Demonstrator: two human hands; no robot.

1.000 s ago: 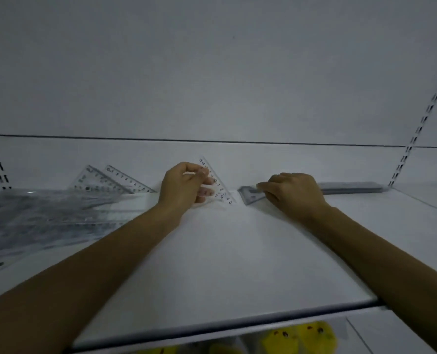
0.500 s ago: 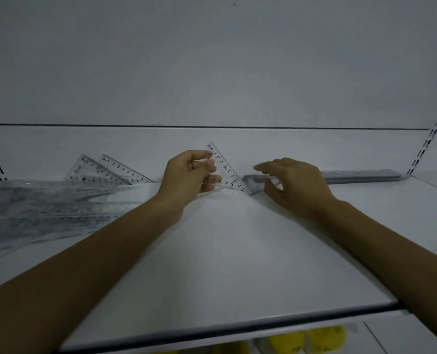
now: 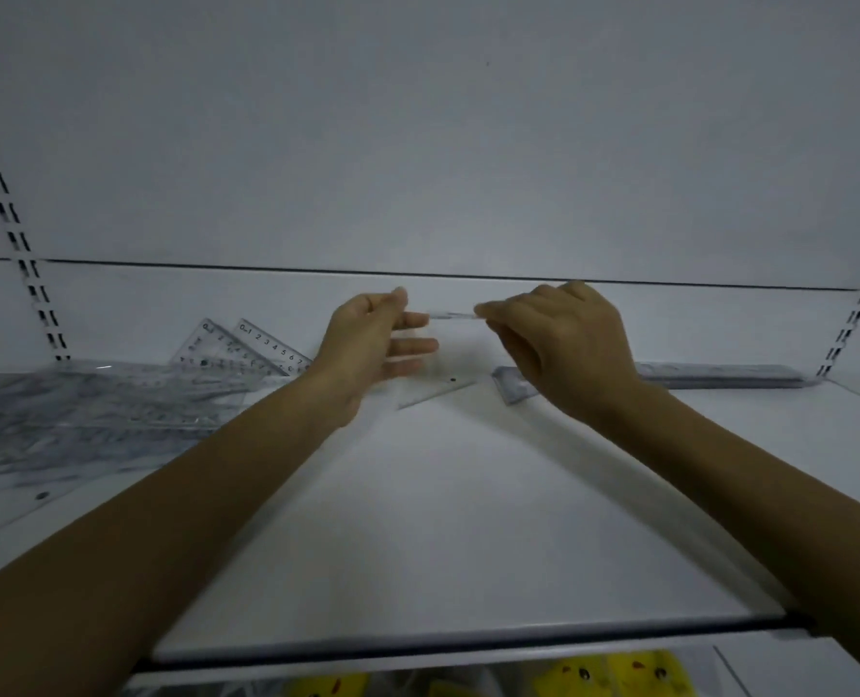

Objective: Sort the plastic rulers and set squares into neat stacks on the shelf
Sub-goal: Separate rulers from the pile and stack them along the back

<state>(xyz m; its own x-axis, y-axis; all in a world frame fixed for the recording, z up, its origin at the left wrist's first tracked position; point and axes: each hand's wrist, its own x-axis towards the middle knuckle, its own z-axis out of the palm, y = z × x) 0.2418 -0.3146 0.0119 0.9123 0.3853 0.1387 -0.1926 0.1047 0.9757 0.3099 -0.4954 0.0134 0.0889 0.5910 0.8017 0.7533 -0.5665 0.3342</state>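
Both my hands hold one clear set square [image 3: 440, 382] in the air above the white shelf [image 3: 443, 520], near the back wall. My left hand [image 3: 367, 344] grips its left side, thumb on top and fingers behind the plastic. My right hand [image 3: 563, 344] pinches the right end of its upper edge. Its lower corner with a small hole hangs just above the shelf. A small stack of set squares [image 3: 515, 387] lies under my right hand. A flat stack of rulers [image 3: 719, 374] lies along the back right.
A loose pile of clear rulers and set squares [image 3: 91, 415] covers the shelf's left side. Two set squares [image 3: 246, 344] lean against the back wall. Slotted uprights [image 3: 10, 213] flank the bay. Yellow packets [image 3: 639, 674] sit on the level below the front edge.
The set square in my left hand has risen and tipped. My right hand left the stack of set squares and took hold of the square's upper edge.
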